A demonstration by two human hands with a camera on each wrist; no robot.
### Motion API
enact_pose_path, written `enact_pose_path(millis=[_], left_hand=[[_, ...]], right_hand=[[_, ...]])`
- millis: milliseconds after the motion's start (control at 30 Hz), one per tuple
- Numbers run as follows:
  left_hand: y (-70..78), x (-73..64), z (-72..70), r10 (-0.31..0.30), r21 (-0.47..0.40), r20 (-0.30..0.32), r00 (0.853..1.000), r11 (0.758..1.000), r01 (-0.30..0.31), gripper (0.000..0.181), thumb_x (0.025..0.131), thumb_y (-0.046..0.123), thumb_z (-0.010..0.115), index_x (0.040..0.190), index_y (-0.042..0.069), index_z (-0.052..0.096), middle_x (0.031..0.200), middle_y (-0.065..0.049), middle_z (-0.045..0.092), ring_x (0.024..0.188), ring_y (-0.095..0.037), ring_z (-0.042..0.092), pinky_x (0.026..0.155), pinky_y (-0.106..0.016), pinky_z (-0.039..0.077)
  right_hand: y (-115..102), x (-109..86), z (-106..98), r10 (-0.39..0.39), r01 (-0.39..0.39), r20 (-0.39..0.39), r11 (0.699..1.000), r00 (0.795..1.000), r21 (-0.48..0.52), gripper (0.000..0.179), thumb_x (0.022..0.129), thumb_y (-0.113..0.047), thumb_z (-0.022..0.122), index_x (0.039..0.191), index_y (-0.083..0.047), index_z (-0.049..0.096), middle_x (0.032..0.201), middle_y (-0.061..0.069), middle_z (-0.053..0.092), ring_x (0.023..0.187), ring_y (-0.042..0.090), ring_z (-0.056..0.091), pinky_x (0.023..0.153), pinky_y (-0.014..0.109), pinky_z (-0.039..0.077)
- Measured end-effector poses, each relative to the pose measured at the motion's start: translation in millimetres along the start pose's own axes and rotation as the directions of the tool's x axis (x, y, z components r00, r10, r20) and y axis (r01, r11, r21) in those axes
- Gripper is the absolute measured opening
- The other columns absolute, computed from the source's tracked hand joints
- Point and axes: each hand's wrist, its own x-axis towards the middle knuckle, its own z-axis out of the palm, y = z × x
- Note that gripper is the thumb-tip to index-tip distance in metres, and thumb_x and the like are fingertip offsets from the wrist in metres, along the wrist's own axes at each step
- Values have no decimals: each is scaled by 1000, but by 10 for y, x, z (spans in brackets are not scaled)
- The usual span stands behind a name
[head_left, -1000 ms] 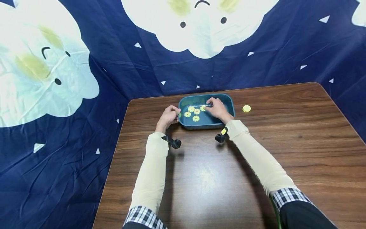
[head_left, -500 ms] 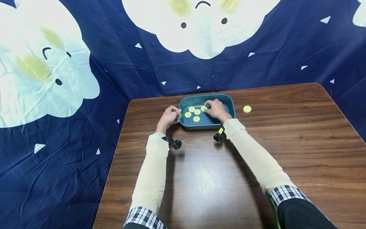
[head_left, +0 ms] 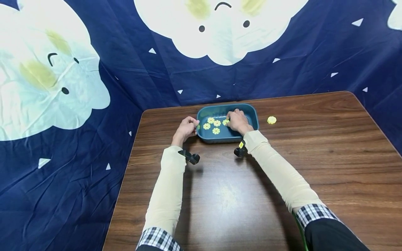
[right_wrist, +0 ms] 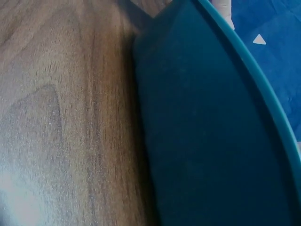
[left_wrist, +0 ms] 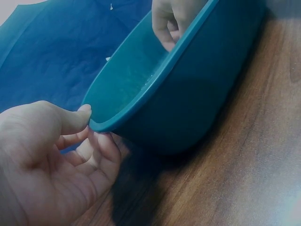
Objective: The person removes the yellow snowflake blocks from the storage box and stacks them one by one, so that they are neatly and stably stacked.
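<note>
A teal rectangular basin [head_left: 224, 140] stands on the table. At its left end my left hand [head_left: 187, 127] pinches the rim, thumb on top and fingers beneath, as the left wrist view shows closely. My right hand [head_left: 238, 121] reaches down inside the basin with bent fingers. Its fingertips grip the right edge of a yellow flower-shaped piece [head_left: 225, 122]. More such pieces lie on the basin floor to the left, among them one flower-shaped piece [head_left: 216, 131] nearest the front wall. In the right wrist view the basin's outer wall [right_wrist: 202, 122] hides the right fingers.
Another yellow flower-shaped piece [head_left: 271, 120] lies on the wooden table [head_left: 314, 146], right of the basin. A dark blue curtain [head_left: 125, 76] with white clouds hangs behind and to the left of the table.
My right hand has shifted slightly toward the front inside the basin, and the flower-shaped piece at its fingertips has slid right and nearer. My left hand stays on the rim.
</note>
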Motion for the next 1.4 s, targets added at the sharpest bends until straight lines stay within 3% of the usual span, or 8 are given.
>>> enact_pose_path(millis=[200,433,800,967,1400], left_hand=[[10,-7,2,-16,0,-2,1000,1000,16,13,99,17,52,90,12,44,85,-4,45,69,-14,45,61,-24,45],[21,-20,-5,-15,-6,7,1000,1000,15,13,99,18,52,91,12,44,85,-5,44,68,-13,45,60,-25,45],[2,-20,-3,-9,-8,9,1000,1000,9,13,100,19,51,92,12,43,87,-6,44,67,-13,45,57,-22,44],[2,-20,0,-5,-11,12,1000,1000,5,13,100,19,51,92,12,43,89,-8,45,67,-13,46,58,-23,44],[21,-35,9,-4,7,-1,1000,1000,4,13,100,19,52,92,12,44,88,-5,44,69,-14,45,63,-26,45]], right_hand=[[5,-29,-31,4,-4,-35,1000,999,2,25,88,-29,70,95,-11,54,112,12,46,106,32,41,93,46,39],[16,-51,-92,-28,35,-81,996,996,86,10,94,-18,56,91,-9,61,108,11,53,103,30,47,93,42,42],[-8,-133,-170,11,32,-120,935,993,352,18,93,-25,64,95,-7,64,107,12,55,96,27,51,87,41,45],[13,-159,-195,8,54,-157,921,988,386,19,92,-24,64,97,-6,65,106,13,58,95,27,55,85,40,47],[60,-234,-310,42,41,-159,873,986,486,21,93,-26,64,100,-7,62,106,11,57,93,26,55,81,39,46]])
